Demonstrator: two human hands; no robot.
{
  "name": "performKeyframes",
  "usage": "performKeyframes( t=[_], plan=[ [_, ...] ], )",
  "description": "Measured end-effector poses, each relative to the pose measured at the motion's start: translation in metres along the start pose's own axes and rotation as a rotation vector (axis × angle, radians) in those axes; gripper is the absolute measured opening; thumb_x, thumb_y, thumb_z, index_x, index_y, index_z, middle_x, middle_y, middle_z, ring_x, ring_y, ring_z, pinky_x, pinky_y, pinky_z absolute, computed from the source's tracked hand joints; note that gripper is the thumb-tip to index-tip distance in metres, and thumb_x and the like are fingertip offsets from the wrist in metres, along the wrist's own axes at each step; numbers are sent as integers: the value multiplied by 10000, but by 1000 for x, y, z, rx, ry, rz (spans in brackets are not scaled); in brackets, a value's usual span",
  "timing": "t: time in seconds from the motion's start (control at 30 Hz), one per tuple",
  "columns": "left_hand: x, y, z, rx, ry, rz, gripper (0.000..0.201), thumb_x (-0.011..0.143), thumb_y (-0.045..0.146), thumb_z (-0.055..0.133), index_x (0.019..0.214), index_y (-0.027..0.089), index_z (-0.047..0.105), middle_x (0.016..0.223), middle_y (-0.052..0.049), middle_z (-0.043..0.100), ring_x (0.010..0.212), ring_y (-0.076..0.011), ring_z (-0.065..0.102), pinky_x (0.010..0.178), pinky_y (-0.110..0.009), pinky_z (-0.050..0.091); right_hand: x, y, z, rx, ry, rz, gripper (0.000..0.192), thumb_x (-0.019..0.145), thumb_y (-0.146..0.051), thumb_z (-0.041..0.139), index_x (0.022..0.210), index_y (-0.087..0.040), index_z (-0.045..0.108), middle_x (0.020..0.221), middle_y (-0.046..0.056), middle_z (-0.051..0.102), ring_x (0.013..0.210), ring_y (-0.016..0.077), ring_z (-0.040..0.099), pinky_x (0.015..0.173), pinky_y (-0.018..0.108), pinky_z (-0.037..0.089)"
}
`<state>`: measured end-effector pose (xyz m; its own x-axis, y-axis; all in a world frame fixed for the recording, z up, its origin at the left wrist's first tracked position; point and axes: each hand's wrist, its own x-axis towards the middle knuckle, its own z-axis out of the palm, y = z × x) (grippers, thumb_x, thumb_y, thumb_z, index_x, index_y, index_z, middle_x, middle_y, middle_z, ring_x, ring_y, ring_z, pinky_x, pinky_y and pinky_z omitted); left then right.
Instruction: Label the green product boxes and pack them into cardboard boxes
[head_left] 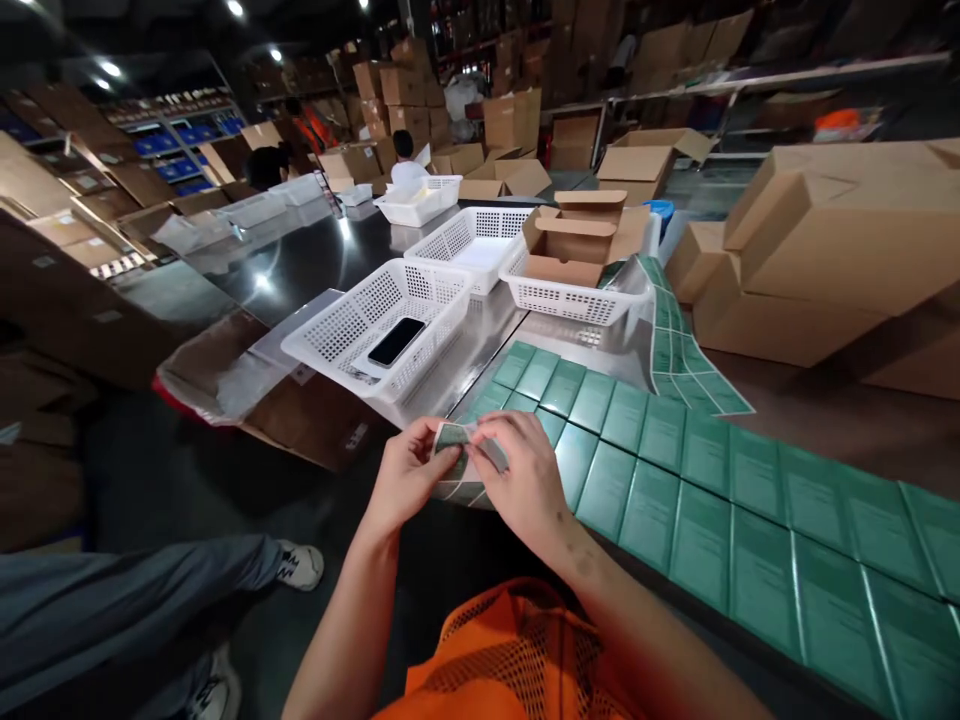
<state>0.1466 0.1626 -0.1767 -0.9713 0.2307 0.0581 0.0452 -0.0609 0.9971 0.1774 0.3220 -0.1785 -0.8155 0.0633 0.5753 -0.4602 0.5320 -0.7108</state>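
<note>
My left hand pinches a small piece of green sticker sheet with a white border, between thumb and fingers. My right hand is closed at the sheet's right edge, thumb and fingertips pressed together on it. Both hands are just off the table's front edge. To their right, flat green boxes with a glossy surface lie side by side in two long rows. Behind the rows, a larger sheet of green stickers drapes down from a white basket.
A black phone lies in the nearest white perforated basket. Another basket holds an open cardboard box. Large cartons stand at right. A person's leg and shoe are close on my left.
</note>
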Motion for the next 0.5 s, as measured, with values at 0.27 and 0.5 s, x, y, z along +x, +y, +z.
performKeyframes(
  t=[0.27,0.5],
  plan=[
    [15,-8,-11,-47,13,-81,227,714,252,793,900,171,691,786,-6,723,692,-113,646,645,-190,500,13,8,18,-63,-3,109,211,842,-197,727,1014,-236,613,842,-9,735,743,186,696,625,269,477],
    [22,-12,-15,-44,75,-135,267,700,259,783,931,162,693,787,-25,726,732,-150,664,685,-226,510,23,13,22,-275,-52,-149,48,926,-176,624,934,-220,643,819,-7,752,664,177,696,620,287,457]
  ],
)
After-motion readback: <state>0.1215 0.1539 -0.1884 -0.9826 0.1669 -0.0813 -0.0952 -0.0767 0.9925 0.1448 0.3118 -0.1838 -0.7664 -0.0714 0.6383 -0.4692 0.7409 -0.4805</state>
